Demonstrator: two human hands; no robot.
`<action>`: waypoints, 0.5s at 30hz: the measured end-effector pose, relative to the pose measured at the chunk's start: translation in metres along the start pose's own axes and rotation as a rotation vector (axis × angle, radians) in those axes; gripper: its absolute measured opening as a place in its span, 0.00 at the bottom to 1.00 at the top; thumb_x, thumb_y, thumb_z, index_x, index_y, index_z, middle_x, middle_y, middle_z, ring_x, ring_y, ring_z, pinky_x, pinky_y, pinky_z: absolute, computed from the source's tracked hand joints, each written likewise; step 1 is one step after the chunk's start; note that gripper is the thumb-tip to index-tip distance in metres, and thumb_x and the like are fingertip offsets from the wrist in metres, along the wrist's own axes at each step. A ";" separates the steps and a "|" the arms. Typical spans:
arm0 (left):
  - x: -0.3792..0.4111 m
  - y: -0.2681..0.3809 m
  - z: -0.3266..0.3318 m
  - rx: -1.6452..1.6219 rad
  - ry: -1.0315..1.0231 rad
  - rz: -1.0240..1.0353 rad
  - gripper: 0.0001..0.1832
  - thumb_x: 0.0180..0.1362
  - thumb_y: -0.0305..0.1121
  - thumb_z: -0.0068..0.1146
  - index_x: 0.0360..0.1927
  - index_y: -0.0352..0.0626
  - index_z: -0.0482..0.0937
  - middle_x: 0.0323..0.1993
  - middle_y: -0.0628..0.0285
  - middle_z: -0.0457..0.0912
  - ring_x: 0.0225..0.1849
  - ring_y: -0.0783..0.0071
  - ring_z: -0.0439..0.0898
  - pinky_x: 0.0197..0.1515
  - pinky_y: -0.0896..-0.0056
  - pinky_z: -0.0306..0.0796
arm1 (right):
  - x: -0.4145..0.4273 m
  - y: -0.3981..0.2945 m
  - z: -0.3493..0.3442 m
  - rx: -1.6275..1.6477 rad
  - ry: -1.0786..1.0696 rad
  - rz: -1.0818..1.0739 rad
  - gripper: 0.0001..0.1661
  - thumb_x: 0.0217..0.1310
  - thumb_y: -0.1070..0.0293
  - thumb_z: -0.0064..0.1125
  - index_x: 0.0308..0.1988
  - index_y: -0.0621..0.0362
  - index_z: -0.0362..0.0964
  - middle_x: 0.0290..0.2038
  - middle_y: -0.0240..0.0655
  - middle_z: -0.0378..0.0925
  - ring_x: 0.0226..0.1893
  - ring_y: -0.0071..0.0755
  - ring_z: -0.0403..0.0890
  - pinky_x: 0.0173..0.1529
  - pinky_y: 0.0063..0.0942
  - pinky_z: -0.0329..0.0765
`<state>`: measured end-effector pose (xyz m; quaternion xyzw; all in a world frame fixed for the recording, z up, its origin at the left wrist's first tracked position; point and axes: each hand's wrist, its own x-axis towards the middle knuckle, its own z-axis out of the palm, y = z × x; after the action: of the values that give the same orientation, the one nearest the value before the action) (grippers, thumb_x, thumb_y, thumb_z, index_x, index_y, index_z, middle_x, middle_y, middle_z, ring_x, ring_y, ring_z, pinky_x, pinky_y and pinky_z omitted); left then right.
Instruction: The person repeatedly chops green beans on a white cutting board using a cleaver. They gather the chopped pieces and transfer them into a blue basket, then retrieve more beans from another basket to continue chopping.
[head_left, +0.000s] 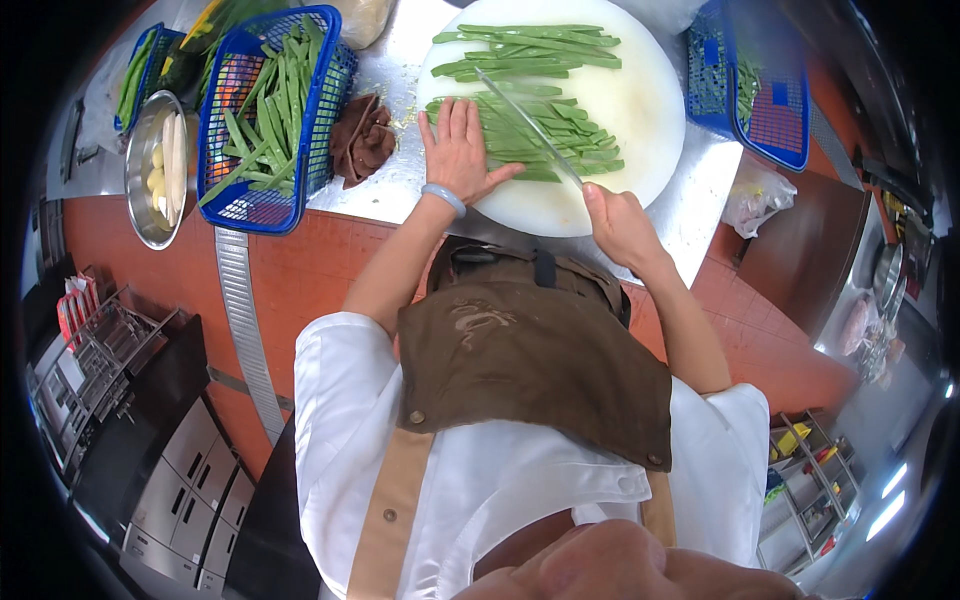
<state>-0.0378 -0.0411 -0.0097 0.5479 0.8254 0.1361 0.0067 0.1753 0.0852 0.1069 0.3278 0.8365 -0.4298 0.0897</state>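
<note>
My right hand (619, 225) grips the handle of a kitchen knife (532, 127). Its blade slants up and left across flat green beans (562, 139) lying in a row on a round white cutting board (645, 112). My left hand (459, 150), with a pale bangle at the wrist, lies flat at the left ends of these beans, thumb spread out to the right. Farther up the board is a second group of long green beans (532, 45), placed side by side. The knife's tip is just below that group.
Left of the board, a crumpled brown cloth (361, 142) lies beside a blue plastic basket (301, 161) of beans. A metal bowl (139, 214) with pale peeled vegetables sits farther left. At right, another blue basket (709, 94) holds some beans, near a plastic bag (757, 196).
</note>
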 end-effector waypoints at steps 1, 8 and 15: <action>0.000 -0.001 -0.003 -0.024 0.013 0.000 0.63 0.47 0.77 0.54 0.67 0.24 0.60 0.67 0.42 0.61 0.73 0.45 0.55 0.70 0.27 0.42 | -0.001 -0.005 0.003 0.001 0.010 -0.009 0.29 0.78 0.52 0.34 0.37 0.65 0.74 0.22 0.59 0.74 0.27 0.69 0.76 0.35 0.55 0.71; -0.017 -0.006 -0.018 -0.031 -0.020 -0.026 0.67 0.42 0.79 0.57 0.67 0.24 0.59 0.68 0.43 0.61 0.74 0.45 0.52 0.71 0.28 0.38 | 0.004 -0.023 0.028 -0.007 0.021 0.000 0.30 0.77 0.52 0.38 0.36 0.66 0.76 0.22 0.59 0.75 0.26 0.68 0.77 0.35 0.55 0.72; -0.020 -0.004 -0.009 -0.037 -0.013 -0.065 0.67 0.41 0.79 0.58 0.68 0.24 0.60 0.70 0.44 0.60 0.76 0.46 0.49 0.71 0.27 0.36 | 0.011 -0.017 0.037 -0.043 0.015 0.013 0.31 0.77 0.52 0.38 0.34 0.67 0.76 0.21 0.59 0.75 0.27 0.68 0.77 0.36 0.56 0.73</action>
<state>-0.0348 -0.0628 -0.0047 0.5215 0.8400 0.1472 0.0266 0.1514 0.0548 0.0904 0.3343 0.8441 -0.4086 0.0932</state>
